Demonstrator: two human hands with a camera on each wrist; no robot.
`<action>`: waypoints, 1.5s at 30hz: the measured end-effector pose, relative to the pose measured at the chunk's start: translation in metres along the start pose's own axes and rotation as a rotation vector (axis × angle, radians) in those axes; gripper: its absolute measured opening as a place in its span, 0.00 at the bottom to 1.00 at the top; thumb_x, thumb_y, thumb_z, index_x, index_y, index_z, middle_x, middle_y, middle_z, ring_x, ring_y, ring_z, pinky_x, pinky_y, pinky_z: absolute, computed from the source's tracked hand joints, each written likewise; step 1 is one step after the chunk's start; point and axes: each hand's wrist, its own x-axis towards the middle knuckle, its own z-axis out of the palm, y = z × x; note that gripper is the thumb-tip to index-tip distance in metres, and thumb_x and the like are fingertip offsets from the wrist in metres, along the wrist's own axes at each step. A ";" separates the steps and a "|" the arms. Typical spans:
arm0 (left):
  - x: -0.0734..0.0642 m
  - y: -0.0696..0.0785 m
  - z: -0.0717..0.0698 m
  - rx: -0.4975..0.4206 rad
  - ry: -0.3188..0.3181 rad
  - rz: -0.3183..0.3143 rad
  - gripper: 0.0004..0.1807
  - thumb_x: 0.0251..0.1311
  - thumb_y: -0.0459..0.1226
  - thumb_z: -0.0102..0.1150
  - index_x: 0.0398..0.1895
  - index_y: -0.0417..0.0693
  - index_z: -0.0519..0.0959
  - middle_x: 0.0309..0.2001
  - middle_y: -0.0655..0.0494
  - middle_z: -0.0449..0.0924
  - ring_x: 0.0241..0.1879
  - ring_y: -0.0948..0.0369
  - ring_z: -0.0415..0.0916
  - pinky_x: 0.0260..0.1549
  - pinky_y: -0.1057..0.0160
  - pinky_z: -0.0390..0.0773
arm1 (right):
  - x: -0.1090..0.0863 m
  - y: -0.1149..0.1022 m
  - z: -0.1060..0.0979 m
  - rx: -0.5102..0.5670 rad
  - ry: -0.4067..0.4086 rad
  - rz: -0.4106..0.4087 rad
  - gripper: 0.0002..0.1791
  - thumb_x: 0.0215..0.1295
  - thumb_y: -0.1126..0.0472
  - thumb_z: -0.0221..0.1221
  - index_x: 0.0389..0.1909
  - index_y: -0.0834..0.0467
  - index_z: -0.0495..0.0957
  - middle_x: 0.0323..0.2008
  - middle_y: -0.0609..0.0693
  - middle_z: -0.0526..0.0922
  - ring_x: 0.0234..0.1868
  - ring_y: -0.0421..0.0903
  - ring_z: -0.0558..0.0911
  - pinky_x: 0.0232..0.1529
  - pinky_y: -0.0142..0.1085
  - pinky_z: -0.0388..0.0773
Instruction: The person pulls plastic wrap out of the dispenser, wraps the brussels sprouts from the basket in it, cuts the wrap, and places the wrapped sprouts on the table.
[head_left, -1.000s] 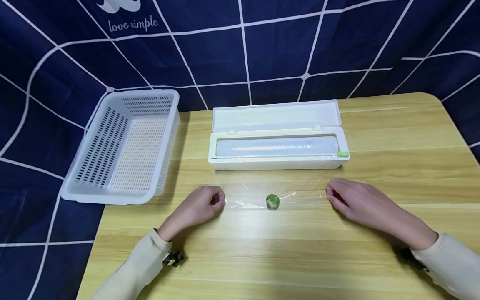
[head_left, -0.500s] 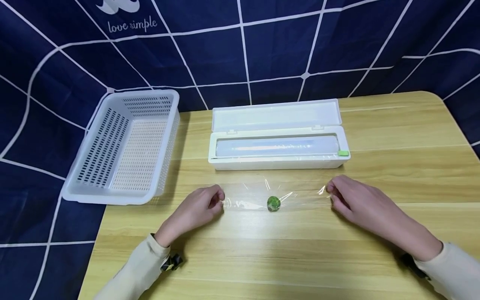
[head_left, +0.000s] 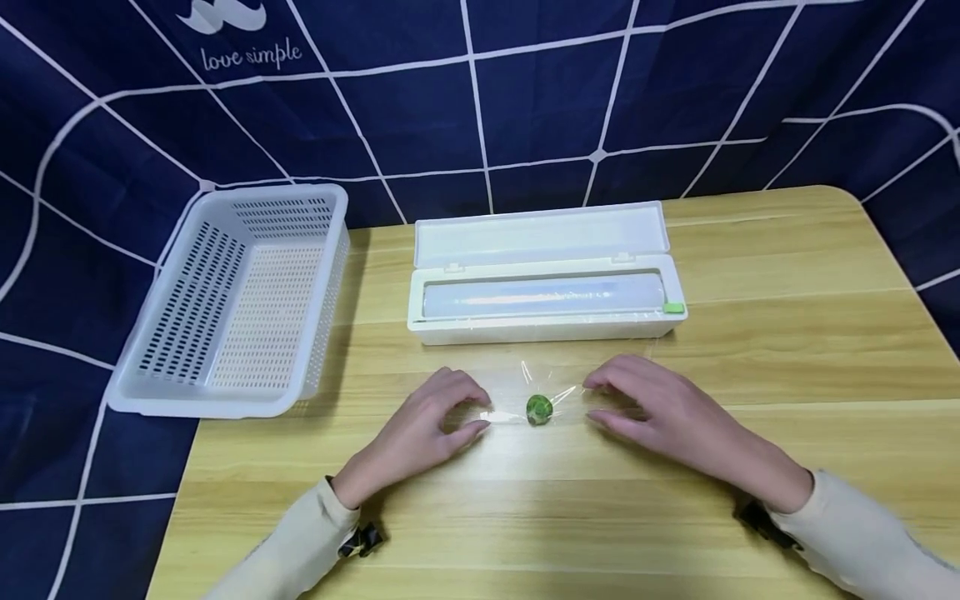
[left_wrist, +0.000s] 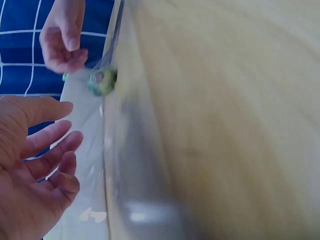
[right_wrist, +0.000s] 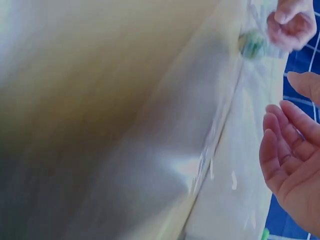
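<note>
A small round green piece of produce with a paler patch (head_left: 539,409) sits on the table in the head view, with clear cling film (head_left: 501,417) stretched about it. To its left is my left hand (head_left: 425,423), thumb and fingertips parted, nothing gripped between them. On the other side, my right hand (head_left: 669,410) has its thumb and fingers spread apart too. The left wrist view shows the loosely bent fingers of the left hand (left_wrist: 42,155); the right wrist view shows those of the right hand (right_wrist: 295,160). Whether any fingertip touches the film, I cannot tell.
Behind the hands lies a white cling film box (head_left: 546,332) with its lid (head_left: 540,235) raised and a roll (head_left: 543,296) inside. A green tab (head_left: 673,308) marks its right end. At the left stands a white slotted basket (head_left: 324,333). A dark blue gridded cloth (head_left: 547,100) hangs behind.
Both hands have let go of the cling film's ends and moved inward toward the green piece, their fingers spreading. The head view has shifted slightly.
</note>
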 end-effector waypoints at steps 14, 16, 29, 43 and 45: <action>0.031 0.011 0.027 0.027 -0.006 0.035 0.24 0.58 0.45 0.84 0.54 0.45 0.86 0.53 0.58 0.85 0.50 0.61 0.73 0.51 0.61 0.78 | 0.014 -0.018 0.035 -0.003 -0.077 0.060 0.26 0.60 0.54 0.81 0.57 0.56 0.84 0.54 0.43 0.85 0.56 0.43 0.83 0.56 0.46 0.84; 0.033 0.011 0.029 0.031 -0.015 0.035 0.23 0.60 0.44 0.83 0.55 0.45 0.86 0.53 0.57 0.85 0.50 0.60 0.73 0.52 0.61 0.78 | 0.017 -0.019 0.037 0.001 -0.077 0.062 0.27 0.60 0.55 0.81 0.57 0.56 0.83 0.53 0.44 0.85 0.55 0.43 0.83 0.55 0.46 0.85; 0.041 0.013 0.038 0.024 -0.020 0.021 0.15 0.65 0.37 0.79 0.51 0.45 0.85 0.51 0.57 0.85 0.48 0.58 0.74 0.49 0.63 0.77 | 0.028 -0.020 0.044 -0.015 -0.083 0.100 0.24 0.60 0.57 0.82 0.55 0.53 0.85 0.50 0.43 0.85 0.50 0.40 0.83 0.49 0.44 0.86; 0.041 0.011 0.040 0.017 -0.004 -0.009 0.12 0.68 0.36 0.77 0.49 0.41 0.88 0.48 0.54 0.87 0.48 0.57 0.77 0.51 0.63 0.79 | 0.034 -0.018 0.050 -0.003 -0.136 0.141 0.22 0.60 0.60 0.81 0.54 0.55 0.86 0.48 0.43 0.86 0.46 0.41 0.83 0.46 0.42 0.85; 0.042 0.012 0.040 0.036 -0.012 -0.010 0.12 0.68 0.37 0.77 0.49 0.41 0.88 0.49 0.54 0.87 0.49 0.58 0.76 0.52 0.63 0.79 | 0.035 -0.017 0.051 -0.006 -0.138 0.146 0.23 0.60 0.61 0.82 0.54 0.55 0.86 0.47 0.43 0.86 0.44 0.40 0.82 0.44 0.41 0.85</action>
